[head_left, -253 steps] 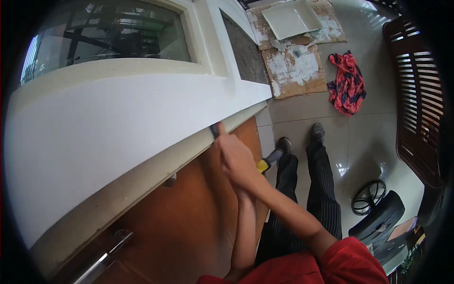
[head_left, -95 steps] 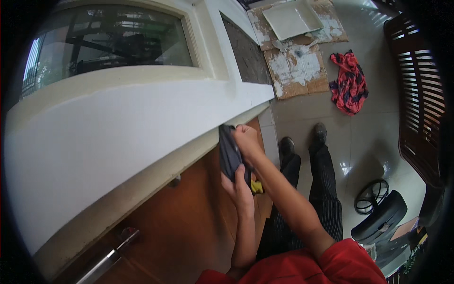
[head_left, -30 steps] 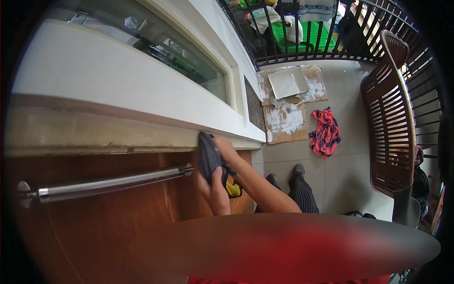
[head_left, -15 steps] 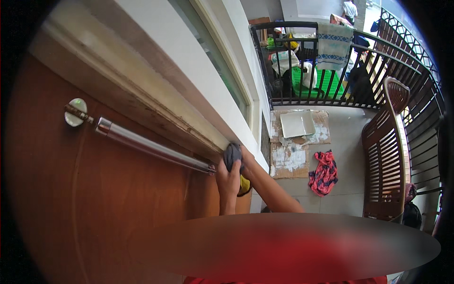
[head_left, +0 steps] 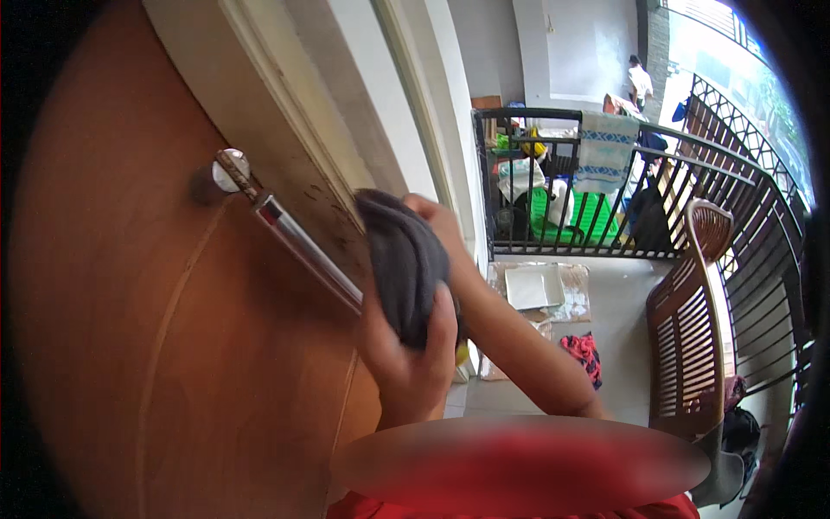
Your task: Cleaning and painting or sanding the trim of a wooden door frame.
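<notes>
A dark grey cloth [head_left: 402, 268] is bunched between both my hands, right in front of a brown wooden door [head_left: 173, 346]. My left hand [head_left: 411, 368] grips the cloth from below, thumb up over it. My right hand [head_left: 437, 221] holds its top edge, and that forearm runs down to the lower right. The cloth lies against the lower end of a long metal bar handle [head_left: 303, 246], which is fixed to the door by a round mount [head_left: 226, 173]. Something small and yellow [head_left: 463, 353] peeks out behind my left hand; I cannot tell what it is.
A pale door frame [head_left: 346, 112] runs beside the door. On the tiled floor lie cardboard with a white tray [head_left: 536, 287] and a red cloth [head_left: 584, 350]. A wooden slatted bench [head_left: 692, 333] stands right, by a black railing [head_left: 596, 186]. A person [head_left: 641, 82] stands far off.
The view has swung up from the white ledge to the door's face. My hands and the cloth have moved along the door to the metal bar handle.
</notes>
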